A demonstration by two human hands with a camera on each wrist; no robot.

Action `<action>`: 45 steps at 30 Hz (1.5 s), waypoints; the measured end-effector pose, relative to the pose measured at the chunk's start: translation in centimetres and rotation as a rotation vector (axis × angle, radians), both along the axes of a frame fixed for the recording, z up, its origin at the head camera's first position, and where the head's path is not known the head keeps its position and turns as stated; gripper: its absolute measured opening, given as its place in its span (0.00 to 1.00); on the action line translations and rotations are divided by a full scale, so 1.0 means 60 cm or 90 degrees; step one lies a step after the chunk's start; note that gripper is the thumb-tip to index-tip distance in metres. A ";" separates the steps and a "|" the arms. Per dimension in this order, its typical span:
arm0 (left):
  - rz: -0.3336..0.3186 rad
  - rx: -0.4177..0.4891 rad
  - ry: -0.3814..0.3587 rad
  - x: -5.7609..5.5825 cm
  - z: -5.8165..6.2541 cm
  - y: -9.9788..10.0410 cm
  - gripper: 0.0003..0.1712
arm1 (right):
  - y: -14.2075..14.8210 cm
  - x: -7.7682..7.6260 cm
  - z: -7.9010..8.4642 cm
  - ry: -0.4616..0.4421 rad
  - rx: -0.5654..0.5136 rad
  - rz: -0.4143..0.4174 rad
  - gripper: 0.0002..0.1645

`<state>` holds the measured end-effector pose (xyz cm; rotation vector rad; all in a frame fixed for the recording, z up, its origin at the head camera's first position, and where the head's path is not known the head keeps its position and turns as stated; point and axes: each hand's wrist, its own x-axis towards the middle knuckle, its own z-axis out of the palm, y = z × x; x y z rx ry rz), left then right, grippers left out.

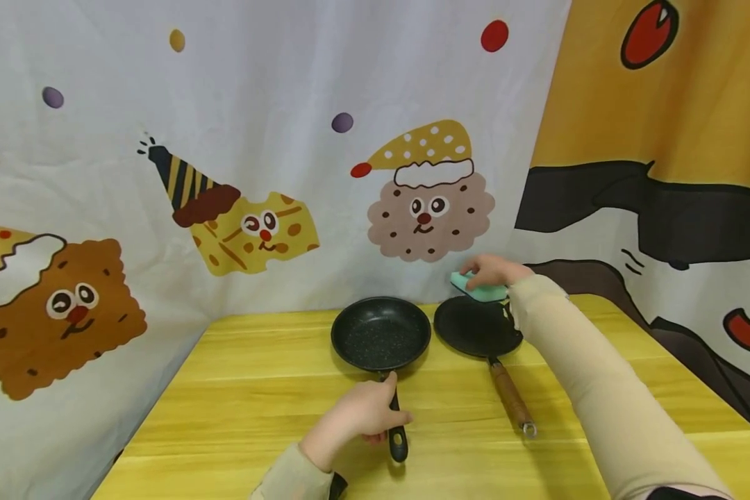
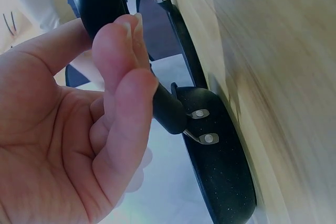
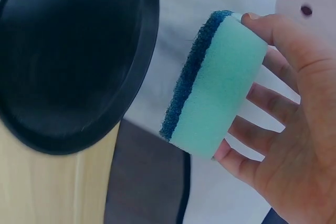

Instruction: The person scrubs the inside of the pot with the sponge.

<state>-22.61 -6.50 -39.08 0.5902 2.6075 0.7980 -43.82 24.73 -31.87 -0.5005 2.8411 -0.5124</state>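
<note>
A speckled black frying pan point(image 1: 380, 335) lies on the wooden table. My left hand point(image 1: 365, 410) holds its black handle point(image 1: 398, 444), index finger pointing along it toward the pan. In the left wrist view the handle runs between thumb and curled fingers point(image 2: 126, 108), below the riveted pan wall point(image 2: 220, 177). My right hand point(image 1: 494, 271) pinches a mint-green sponge point(image 1: 482, 290) by its edges, raised over the far rim of a flat black griddle pan point(image 1: 475, 323). In the right wrist view, the dark blue scouring side of the sponge point(image 3: 220, 87) faces the griddle.
The griddle's wooden handle point(image 1: 511, 399), with a metal ring at its end, points toward the near right. A printed cartoon curtain point(image 1: 275, 104) hangs right behind the table's back edge. The right sleeve point(image 1: 606, 389) reaches across the table's right side point(image 1: 681, 389).
</note>
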 end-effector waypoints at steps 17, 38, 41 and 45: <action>-0.003 -0.004 -0.010 -0.001 0.002 0.002 0.49 | 0.167 0.029 -0.049 0.075 -0.021 -0.089 0.33; 0.001 0.000 -0.028 0.001 0.005 -0.001 0.49 | 0.256 0.068 -0.161 0.151 -0.078 -0.162 0.35; 0.001 -0.003 -0.025 0.002 0.005 -0.001 0.49 | 0.260 0.072 -0.173 0.147 -0.066 -0.170 0.34; 0.000 0.000 -0.021 0.002 0.005 0.000 0.49 | 0.264 0.070 -0.188 0.125 -0.044 -0.182 0.33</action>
